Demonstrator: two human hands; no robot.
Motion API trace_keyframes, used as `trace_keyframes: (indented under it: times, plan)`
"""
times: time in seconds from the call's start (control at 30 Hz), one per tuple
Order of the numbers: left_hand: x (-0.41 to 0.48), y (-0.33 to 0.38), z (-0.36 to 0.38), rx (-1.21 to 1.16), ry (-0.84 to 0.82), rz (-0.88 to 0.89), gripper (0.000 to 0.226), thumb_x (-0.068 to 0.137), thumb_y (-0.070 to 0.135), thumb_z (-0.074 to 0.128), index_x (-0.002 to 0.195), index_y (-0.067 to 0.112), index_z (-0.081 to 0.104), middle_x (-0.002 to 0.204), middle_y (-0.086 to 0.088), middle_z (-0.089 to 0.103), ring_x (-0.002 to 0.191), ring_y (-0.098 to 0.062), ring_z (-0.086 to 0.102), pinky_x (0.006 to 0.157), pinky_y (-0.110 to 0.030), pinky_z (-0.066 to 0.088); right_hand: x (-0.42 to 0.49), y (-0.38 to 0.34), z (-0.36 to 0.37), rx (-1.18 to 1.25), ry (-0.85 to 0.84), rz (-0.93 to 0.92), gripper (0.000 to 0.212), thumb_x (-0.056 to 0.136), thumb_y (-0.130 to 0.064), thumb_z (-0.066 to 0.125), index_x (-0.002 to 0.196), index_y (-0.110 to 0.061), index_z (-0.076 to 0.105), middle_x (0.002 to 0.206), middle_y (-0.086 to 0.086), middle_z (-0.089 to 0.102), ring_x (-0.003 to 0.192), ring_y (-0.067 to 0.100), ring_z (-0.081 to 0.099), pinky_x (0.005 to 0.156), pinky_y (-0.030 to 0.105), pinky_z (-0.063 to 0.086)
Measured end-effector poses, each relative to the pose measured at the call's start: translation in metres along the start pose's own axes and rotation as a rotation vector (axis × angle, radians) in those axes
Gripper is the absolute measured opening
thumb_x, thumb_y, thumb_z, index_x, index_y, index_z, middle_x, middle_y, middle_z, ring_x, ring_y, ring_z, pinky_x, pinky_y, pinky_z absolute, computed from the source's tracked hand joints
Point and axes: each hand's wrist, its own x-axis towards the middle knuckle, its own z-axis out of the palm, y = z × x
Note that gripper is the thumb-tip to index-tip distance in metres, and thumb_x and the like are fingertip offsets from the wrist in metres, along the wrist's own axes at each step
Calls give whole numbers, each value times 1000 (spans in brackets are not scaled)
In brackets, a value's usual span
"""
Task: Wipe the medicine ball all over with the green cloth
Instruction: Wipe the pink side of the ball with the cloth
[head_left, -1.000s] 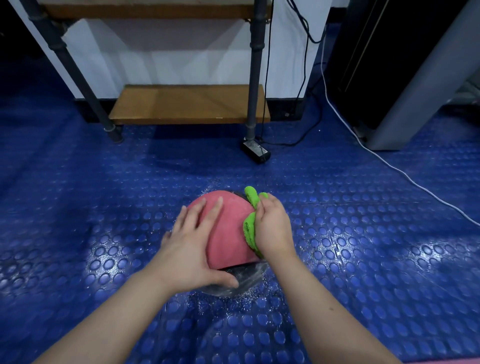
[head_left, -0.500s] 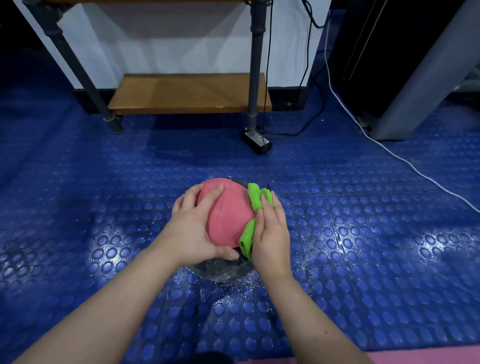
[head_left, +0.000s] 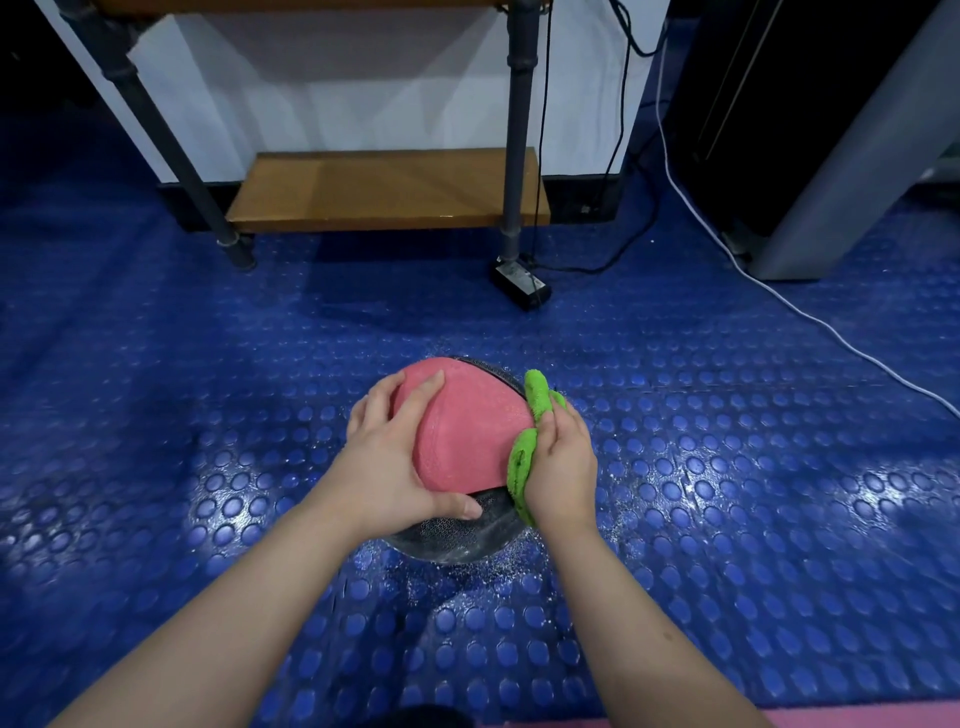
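1. Medicine ball (head_left: 467, 431): pink top, black textured panel below, sits on the blue studded floor mat (head_left: 727, 467), centre of frame, slightly low.
2. Left hand (head_left: 387, 462): on the ball's left side. Fingers spread & curved over the pink part, thumb hooked across the lower front, tip on the black panel. Grips the ball.
3. Right hand (head_left: 563, 462): against the ball's right side w/ the green cloth (head_left: 522, 460) sandwiched between palm & ball. Fingers straight, together, pointing up-frame; pressing, not curled.
4. Cloth is bunched: one lump pokes out above the fingertips, another fold hangs out under the heel of the hand, touching the black panel.
5. Pale specks scattered on the mat round the ball, mostly bottom & right of it.
6. Both forearms bare, coming in from the bottom corners.
7. Upper centre: low wooden shelf (head_left: 384, 189) on dark pipe legs, white wall behind.
8. Black power brick (head_left: 519, 285) on the mat just below the right leg, black leads running up.
9. White cable (head_left: 779, 296) runs from upper right down to the right edge.
10. Grey slanted panel (head_left: 841, 156) upper right.
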Motion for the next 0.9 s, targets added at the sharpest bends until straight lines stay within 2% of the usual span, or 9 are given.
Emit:
trace_keyframes:
  times: [0.1, 0.23, 0.37, 0.47, 0.53, 0.57, 0.63, 0.77, 0.9]
  plan:
    - [2, 2, -2, 3, -8, -18, 137, 46, 61, 90, 152, 50, 5, 156, 16, -6, 148, -23, 0, 120, -50, 22, 9, 2, 5, -35, 8, 34, 40, 104, -27, 30, 128, -10, 57, 128, 9, 58, 118, 23, 52, 103, 42, 40]
    - [1, 0, 0, 6, -16, -12, 138, 46, 64, 89, 151, 51, 1, 155, 19, -8, 148, -22, -2, 119, -53, 21, 21, 12, -2, 3, -28, 193, 36, 104, -23, 32, 79, -9, 53, 82, 10, 56, 80, 25, 52, 66, 33, 36]
    - [3, 4, -1, 18, -29, -33, 138, 47, 62, 89, 151, 51, 0, 155, 19, -10, 149, -22, -5, 119, -54, 21, 26, 13, -6, -3, -66, 229, 36, 104, -23, 31, 84, -6, 55, 80, 10, 56, 78, 27, 54, 66, 34, 38]
    - [7, 6, -2, 19, -32, -42, 139, 47, 61, 90, 152, 49, 1, 157, 16, -10, 149, -23, -4, 120, -52, 20, 15, 5, -5, -57, -24, 100, 35, 104, -22, 32, 111, -5, 63, 110, 10, 64, 105, 27, 58, 84, 33, 44]
    - [10, 6, -3, 13, -28, -55, 139, 47, 61, 90, 152, 48, 0, 157, 14, -8, 149, -25, -1, 120, -51, 21, -3, -8, -4, -38, -7, -5, 38, 104, -21, 34, 135, -12, 54, 143, 3, 47, 134, 17, 40, 111, 24, 28]
    - [11, 6, -3, 12, -22, -62, 138, 47, 61, 90, 152, 47, 1, 157, 13, -7, 148, -27, 0, 120, -50, 21, -13, -15, -3, -17, -11, -54, 39, 103, -19, 36, 139, -13, 49, 150, 0, 38, 140, 12, 32, 113, 17, 19]
    - [15, 6, -2, 2, -11, -73, 135, 50, 57, 89, 153, 47, 2, 156, 11, -3, 147, -29, 5, 119, -49, 23, -27, -24, 1, 14, -55, -133, 41, 103, -17, 38, 143, -14, 45, 154, -3, 28, 143, 8, 23, 114, 13, 13]
    - [18, 4, -6, 38, -41, -71, 132, 56, 51, 88, 153, 45, -2, 157, 9, -5, 147, -32, 7, 117, -52, 26, -37, -19, 2, -20, -122, -258, 42, 102, -14, 40, 144, -15, 44, 153, -9, 21, 146, 12, 16, 121, 35, 16]
    - [21, -2, -16, 63, -107, -69, 141, 50, 55, 91, 153, 46, -4, 159, 12, -9, 149, -28, 7, 118, -50, 26, -40, -10, 4, -46, -129, -349, 41, 100, -7, 42, 140, -10, 47, 155, 4, 27, 146, 13, 15, 120, 45, 17]
